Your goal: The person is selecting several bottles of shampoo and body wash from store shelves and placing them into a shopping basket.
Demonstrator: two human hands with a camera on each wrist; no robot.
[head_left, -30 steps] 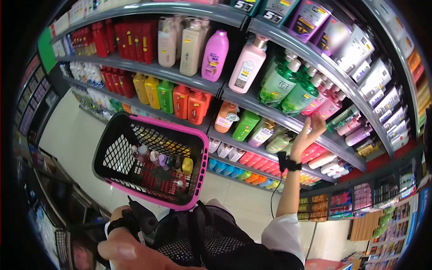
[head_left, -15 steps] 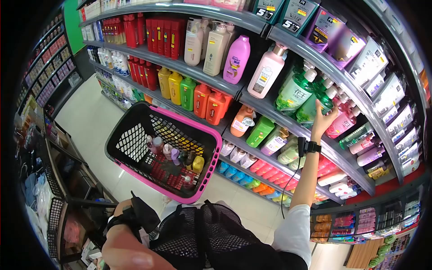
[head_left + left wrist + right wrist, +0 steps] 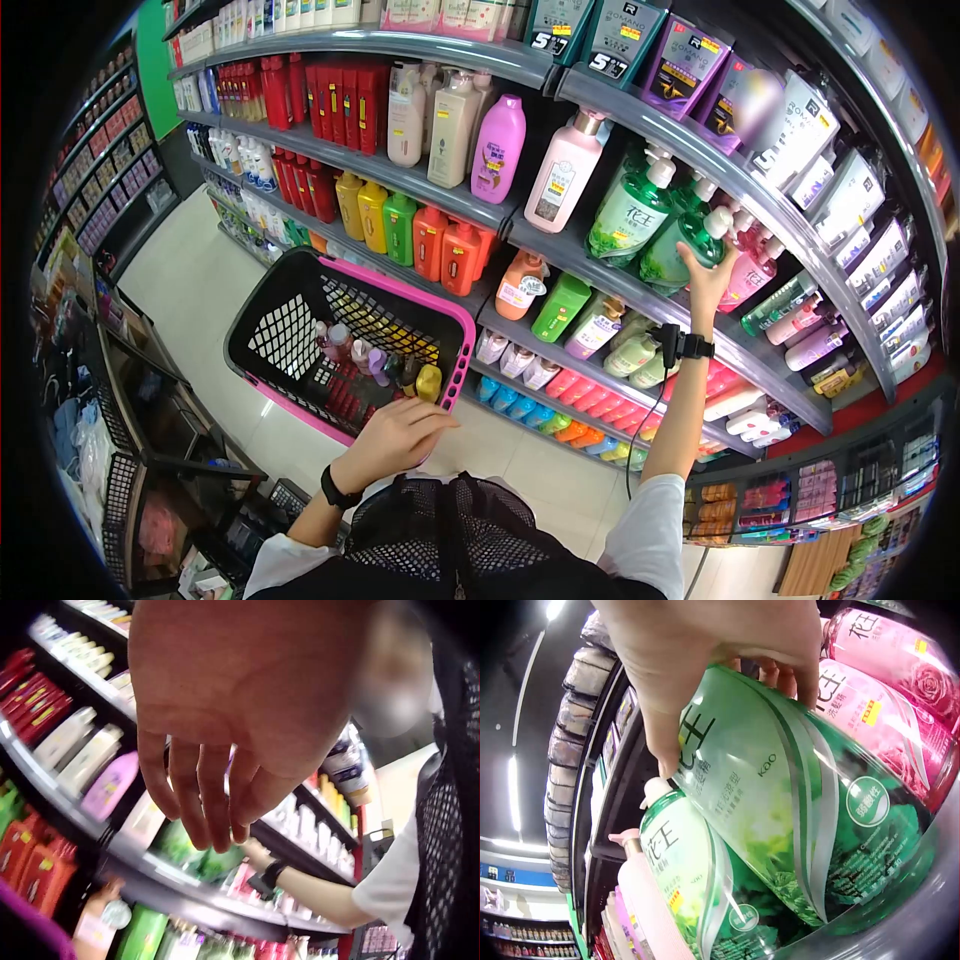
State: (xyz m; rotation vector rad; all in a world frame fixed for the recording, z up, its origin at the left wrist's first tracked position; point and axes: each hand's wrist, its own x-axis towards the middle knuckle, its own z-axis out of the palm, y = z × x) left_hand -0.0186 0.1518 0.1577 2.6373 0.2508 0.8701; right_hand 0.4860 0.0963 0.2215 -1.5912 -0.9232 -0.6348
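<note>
A green pump bottle (image 3: 672,258) tilts forward at the shelf's edge, and my right hand (image 3: 708,272) grips its upper part. In the right wrist view the thumb and fingers of that hand (image 3: 720,652) wrap the shoulder of the green bottle (image 3: 787,802), beside a second green bottle (image 3: 697,862). My left hand (image 3: 402,436) is in the air over the near rim of the black and pink basket (image 3: 290,402), palm down and holding nothing. The left wrist view shows the left hand (image 3: 225,712) with its fingers hanging loosely.
Several small bottles, one of them yellow (image 3: 428,382), lie in the basket. Pink pump bottles (image 3: 750,275) stand right of the green ones, and a pale pink pump bottle (image 3: 566,172) stands to their left. Boxes (image 3: 625,42) line the shelf above. A dark rack (image 3: 180,470) is at the left.
My right hand has gone from reaching toward the green bottles to gripping one, now tilted forward. My left hand has risen from beside the body to the basket's near rim.
</note>
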